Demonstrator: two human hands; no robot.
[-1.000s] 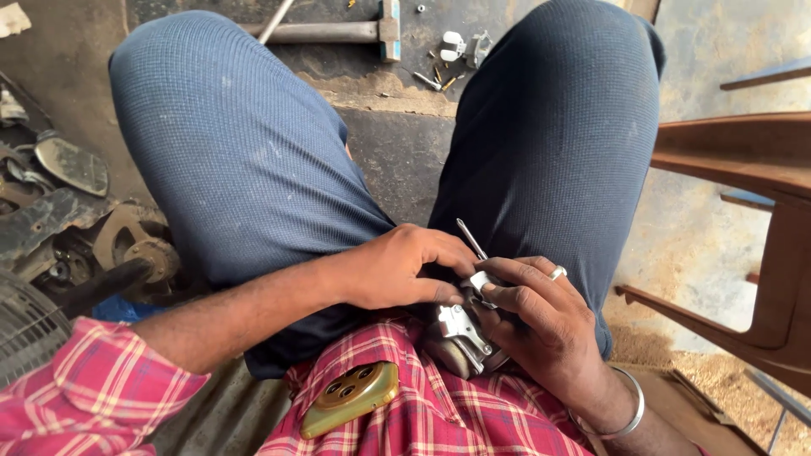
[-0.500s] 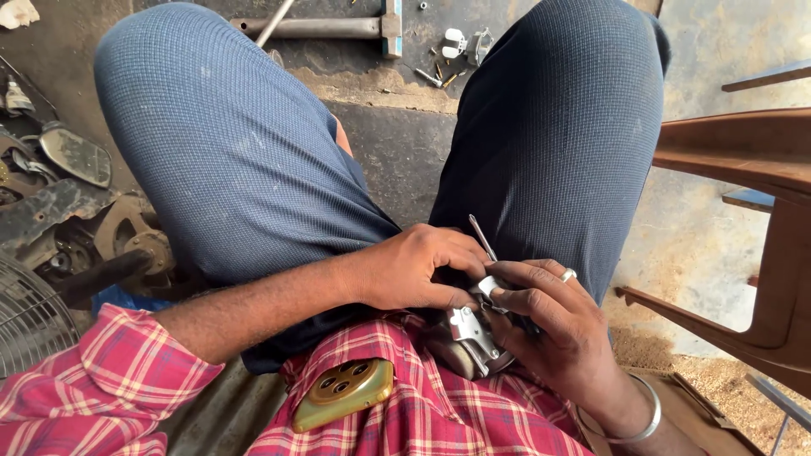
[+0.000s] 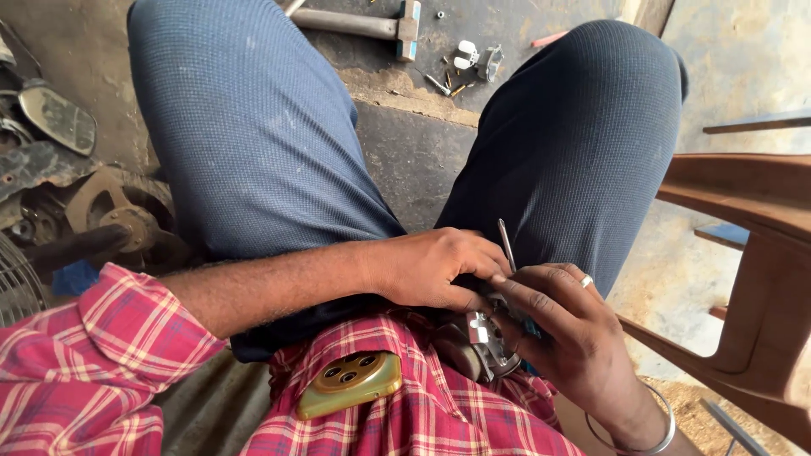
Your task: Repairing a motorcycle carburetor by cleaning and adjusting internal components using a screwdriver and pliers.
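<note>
Head view shows both hands in the lap: the left hand [image 3: 439, 270] closes its grip over a small metal part [image 3: 481, 333], while the right hand [image 3: 562, 325] pinches a thin screwdriver [image 3: 507, 245] against it.

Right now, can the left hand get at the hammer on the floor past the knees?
Probably not without letting go. The left hand is pressed on the small metal part in the lap, together with the right hand. The hammer lies beyond both raised knees, though the gap between them looks open.
</note>
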